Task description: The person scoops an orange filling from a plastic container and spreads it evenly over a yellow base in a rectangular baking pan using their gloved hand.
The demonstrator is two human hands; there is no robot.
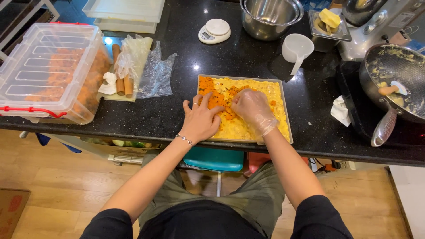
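Tray [285, 116] sits centre; lidded bin [48, 71] left, pan [394, 82] perhaps right.

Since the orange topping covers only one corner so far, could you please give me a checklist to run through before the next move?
1. Tray fully on the black counter: ok.
2. Right hand gloved: ok.
3. Left hand gloved: not ok, bare, with ring and bracelet.
4. Orange topping over the whole yellow layer: not ok, left corner only.
5. Plastic tub of orange shreds open: not ok, lid on.
6. Yellow layer evenly thick: cannot tell.
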